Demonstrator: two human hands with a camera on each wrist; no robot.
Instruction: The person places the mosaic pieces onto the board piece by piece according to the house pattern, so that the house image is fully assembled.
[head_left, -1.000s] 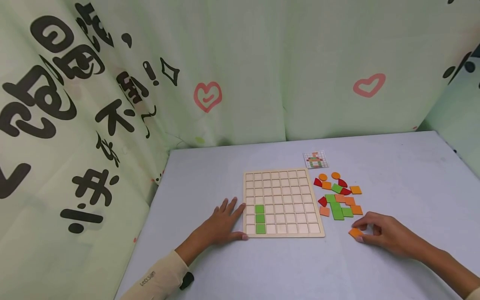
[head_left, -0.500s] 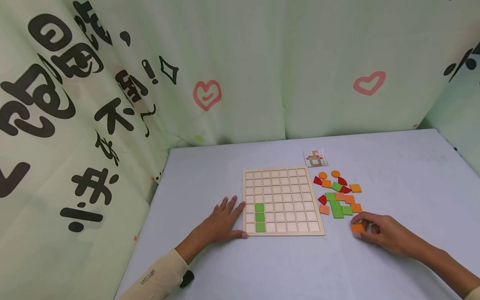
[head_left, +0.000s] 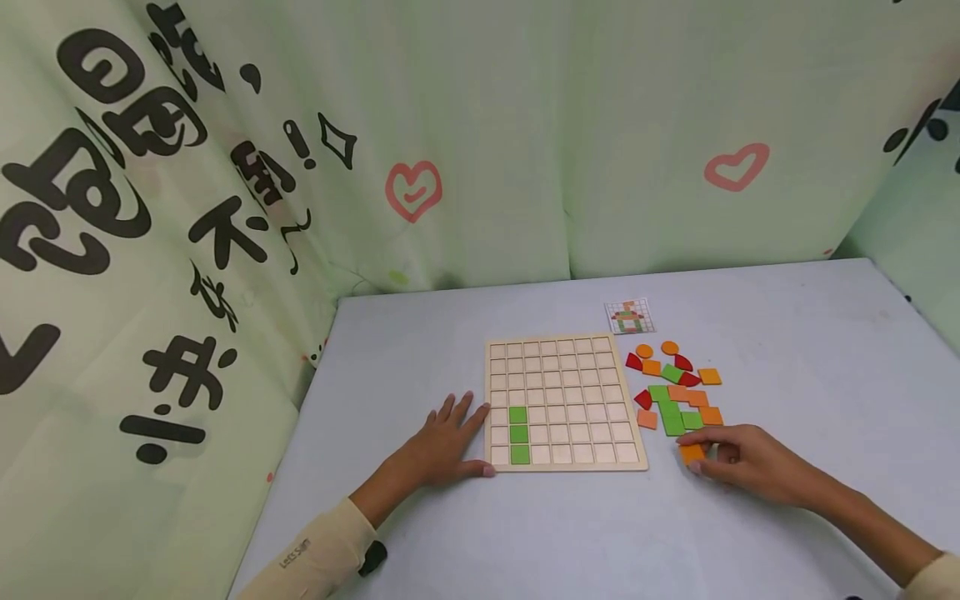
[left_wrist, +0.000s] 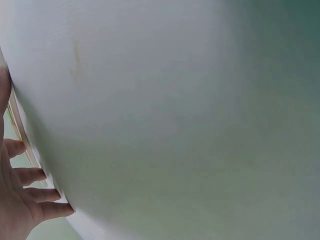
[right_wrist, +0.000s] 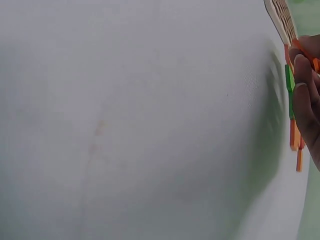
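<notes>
A wooden grid board point(head_left: 577, 383) lies flat on the table, with three green square tiles point(head_left: 519, 434) stacked in a column at its lower left. My left hand point(head_left: 447, 442) rests with spread fingers at the board's left edge, thumb by the lower corner. To the right of the board, my right hand point(head_left: 750, 461) pinches an orange square tile point(head_left: 691, 454) between thumb and fingers. That tile is also partly visible in the right wrist view, beside the right hand point(right_wrist: 309, 95). The left wrist view shows the left hand point(left_wrist: 22, 200) along the board's edge.
Loose green point(head_left: 671, 419), orange point(head_left: 709, 377) and red tiles point(head_left: 689, 379) lie in a cluster right of the board. Behind them is a small pattern card point(head_left: 630, 317) printed with a coloured figure. A printed curtain point(head_left: 487, 142) hangs behind the table.
My right hand has moved left, carrying the orange tile closer to the board and just below the loose tiles. The left hand has stayed in place.
</notes>
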